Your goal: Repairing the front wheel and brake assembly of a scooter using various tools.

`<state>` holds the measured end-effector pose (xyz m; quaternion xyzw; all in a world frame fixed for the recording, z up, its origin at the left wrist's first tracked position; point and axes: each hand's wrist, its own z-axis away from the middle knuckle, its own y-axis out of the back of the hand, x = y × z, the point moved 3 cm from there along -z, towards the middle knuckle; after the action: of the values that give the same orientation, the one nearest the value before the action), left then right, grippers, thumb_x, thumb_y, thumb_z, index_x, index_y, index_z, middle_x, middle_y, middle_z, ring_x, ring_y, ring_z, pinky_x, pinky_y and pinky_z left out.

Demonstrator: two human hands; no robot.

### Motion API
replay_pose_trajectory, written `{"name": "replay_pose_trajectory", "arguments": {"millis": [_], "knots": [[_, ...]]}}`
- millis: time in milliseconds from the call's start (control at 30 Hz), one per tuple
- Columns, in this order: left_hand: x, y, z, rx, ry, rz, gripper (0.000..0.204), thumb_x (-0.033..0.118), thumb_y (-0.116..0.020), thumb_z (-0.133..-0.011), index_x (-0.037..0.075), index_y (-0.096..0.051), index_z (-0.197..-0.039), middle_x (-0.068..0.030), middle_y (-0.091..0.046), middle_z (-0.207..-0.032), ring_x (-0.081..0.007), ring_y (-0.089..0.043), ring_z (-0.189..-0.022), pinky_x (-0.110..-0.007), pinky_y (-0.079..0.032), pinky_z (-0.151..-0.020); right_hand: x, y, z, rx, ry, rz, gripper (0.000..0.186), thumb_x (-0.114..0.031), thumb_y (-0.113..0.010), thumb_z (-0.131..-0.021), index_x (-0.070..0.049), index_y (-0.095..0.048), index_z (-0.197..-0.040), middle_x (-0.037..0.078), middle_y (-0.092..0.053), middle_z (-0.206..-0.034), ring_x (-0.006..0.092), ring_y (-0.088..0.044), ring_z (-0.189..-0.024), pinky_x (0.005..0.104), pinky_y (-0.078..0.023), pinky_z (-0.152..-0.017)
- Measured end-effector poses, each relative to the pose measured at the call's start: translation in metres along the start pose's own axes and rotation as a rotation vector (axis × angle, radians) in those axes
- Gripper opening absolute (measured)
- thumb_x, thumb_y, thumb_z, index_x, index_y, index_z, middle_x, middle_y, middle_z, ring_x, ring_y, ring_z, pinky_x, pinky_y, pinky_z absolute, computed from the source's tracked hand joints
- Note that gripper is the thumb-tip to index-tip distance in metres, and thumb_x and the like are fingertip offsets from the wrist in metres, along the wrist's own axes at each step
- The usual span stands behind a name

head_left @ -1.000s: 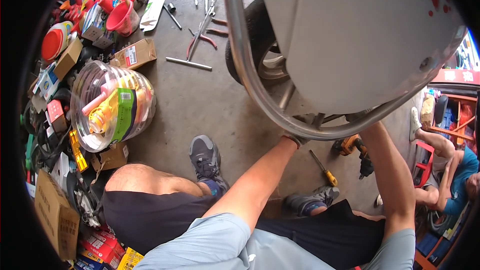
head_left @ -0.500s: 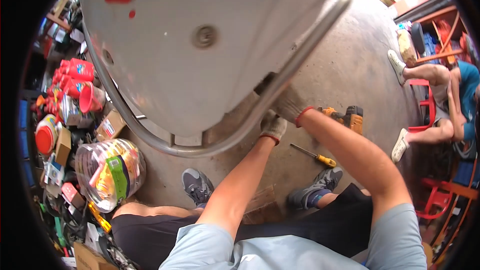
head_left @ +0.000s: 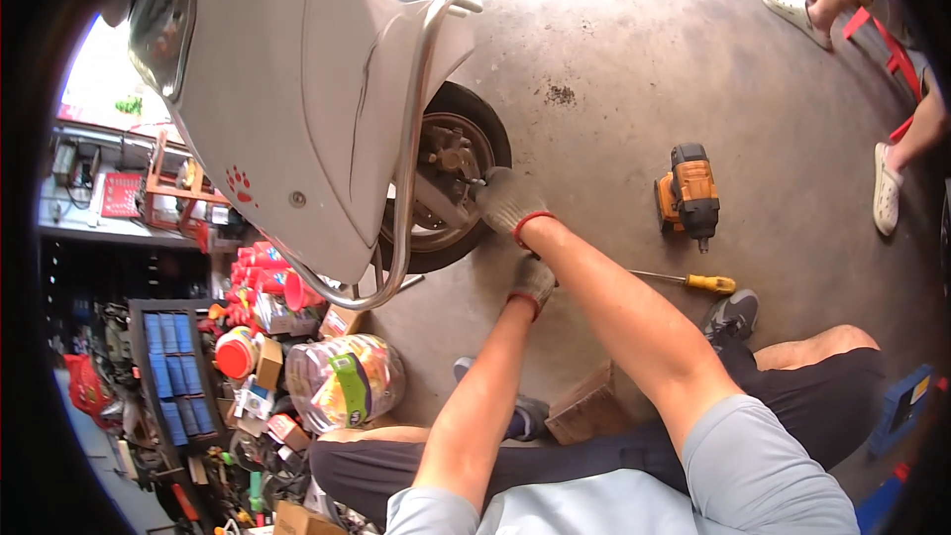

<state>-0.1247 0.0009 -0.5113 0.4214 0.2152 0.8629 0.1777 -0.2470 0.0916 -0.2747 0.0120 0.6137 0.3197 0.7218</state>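
Note:
A pale grey scooter [head_left: 287, 89] with red paw marks stands on my left, a bent metal guard bar [head_left: 411, 149] running round its front. Behind the bar shows the dirty front wheel [head_left: 495, 129], with a brake caliper near its hub. My right hand [head_left: 510, 206], in a knitted work glove with dark fingers, is at the wheel's near side. Its fingers are curled at the hub area; whatever they grip is too small to name. Below it, my gloved left hand [head_left: 533, 282] is close to the tyre, its fingers partly hidden behind my right forearm.
An orange and black cordless impact wrench [head_left: 693, 188] and a yellow-handled screwdriver [head_left: 708, 283] lie on the concrete floor at right. A clear plastic tub [head_left: 381, 401], red bottles and boxes crowd the left. A brown block [head_left: 589, 406] sits between my feet. Another person's legs [head_left: 842, 0] are at far right.
My view has swung, bringing the front wheel and brake into sight. The scooter appears farther left and smaller. Both hands stay low beside it, the right one now at the wheel.

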Motion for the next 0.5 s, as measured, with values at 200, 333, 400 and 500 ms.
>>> {"name": "replay_pose_trajectory", "arguments": {"millis": [200, 333, 400, 500], "knots": [[0.028, -0.056, -0.008, -0.275, 0.115, -0.508, 0.056, 0.041, -0.036, -0.106, 0.010, -0.034, -0.153, -0.0136, -0.036, -0.158, -0.0225, -0.037, -0.144, -0.034, -0.033, -0.116, 0.092, 0.017, 0.012, 0.163, -0.088, -0.159, 0.039, -0.035, -0.057, -0.092, -0.004, -0.067, -0.112, 0.026, -0.068, -0.110, 0.0426, -0.064, -0.107, 0.0495, -0.048, -0.093], [-0.024, 0.036, 0.024, 0.489, -0.740, -0.783, 0.043, 0.039, -0.047, -0.101, 0.008, -0.061, -0.127, -0.0170, -0.069, -0.119, -0.0297, -0.065, -0.114, -0.041, -0.051, -0.089, -0.005, -0.004, 0.019, 0.138, 0.083, -0.276, 0.042, -0.037, -0.058, -0.093, -0.001, -0.067, -0.112, 0.029, -0.068, -0.103, 0.0444, -0.065, -0.104, 0.0513, -0.050, -0.090], [0.030, -0.020, 0.032, 0.293, -0.642, -0.594, 0.044, 0.040, -0.047, -0.100, 0.006, -0.062, -0.123, -0.0180, -0.070, -0.116, -0.0305, -0.066, -0.111, -0.042, -0.051, -0.087, 0.043, 0.018, 0.006, 0.164, -0.050, -0.185, 0.042, -0.037, -0.058, -0.093, 0.000, -0.068, -0.109, 0.029, -0.068, -0.103, 0.0449, -0.064, -0.104, 0.0516, -0.050, -0.090], [0.072, 0.000, 0.052, 0.207, -0.389, -0.364, 0.043, 0.041, -0.051, -0.098, 0.000, -0.063, -0.106, -0.0194, -0.070, -0.095, -0.0319, -0.068, -0.089, -0.043, -0.049, -0.078, 0.045, 0.028, 0.001, 0.207, -0.055, -0.292, 0.043, -0.037, -0.059, -0.092, 0.002, -0.069, -0.105, 0.030, -0.068, -0.103, 0.0454, -0.064, -0.104, 0.0510, -0.049, -0.091]]}}
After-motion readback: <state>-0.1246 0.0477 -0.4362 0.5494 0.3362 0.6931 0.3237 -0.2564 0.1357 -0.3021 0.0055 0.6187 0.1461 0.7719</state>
